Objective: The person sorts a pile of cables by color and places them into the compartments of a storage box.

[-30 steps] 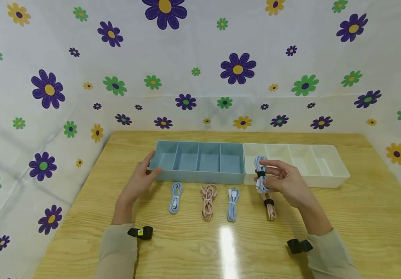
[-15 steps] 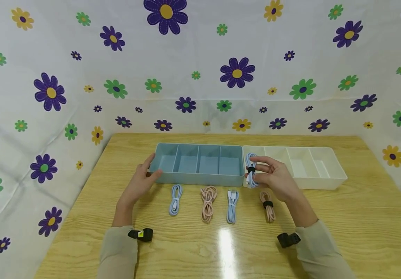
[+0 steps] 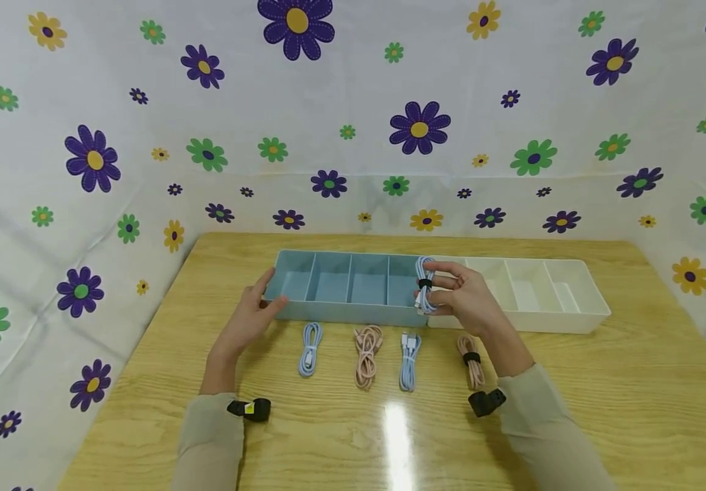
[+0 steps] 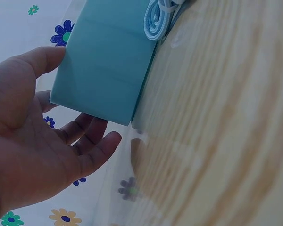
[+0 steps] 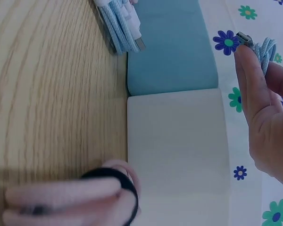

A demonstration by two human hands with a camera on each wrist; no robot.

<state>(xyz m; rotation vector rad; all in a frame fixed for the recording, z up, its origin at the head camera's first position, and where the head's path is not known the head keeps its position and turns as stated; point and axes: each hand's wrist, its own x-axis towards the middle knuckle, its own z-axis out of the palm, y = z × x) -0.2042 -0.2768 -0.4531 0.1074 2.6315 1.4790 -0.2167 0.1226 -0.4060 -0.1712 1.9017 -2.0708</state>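
My right hand [image 3: 468,299] pinches a coiled light blue USB cable [image 3: 424,270] between thumb and fingers. A black strap binds the bundle, and its metal plug [image 5: 244,38] shows in the right wrist view. The cable overlaps the rightmost compartment of the blue divided box [image 3: 353,312]. At that box's left end rests my left hand [image 3: 245,320], its thumb at the front rim and its loosely bent fingers along the end wall. To the right, a cream divided box [image 3: 531,322] stands end to end with the blue one, partly behind my right hand.
Lying in a row before the boxes are a blue cable [image 3: 308,349], a pink cable [image 3: 365,361], another blue cable [image 3: 408,361] and a pink cable with a black strap [image 3: 472,361]. Behind the wooden table [image 3: 328,436] hangs a flowered cloth [image 3: 353,75].
My right hand has carried the blue cable leftward from over the cream box to the blue box's right end. My left hand stays at the blue box.
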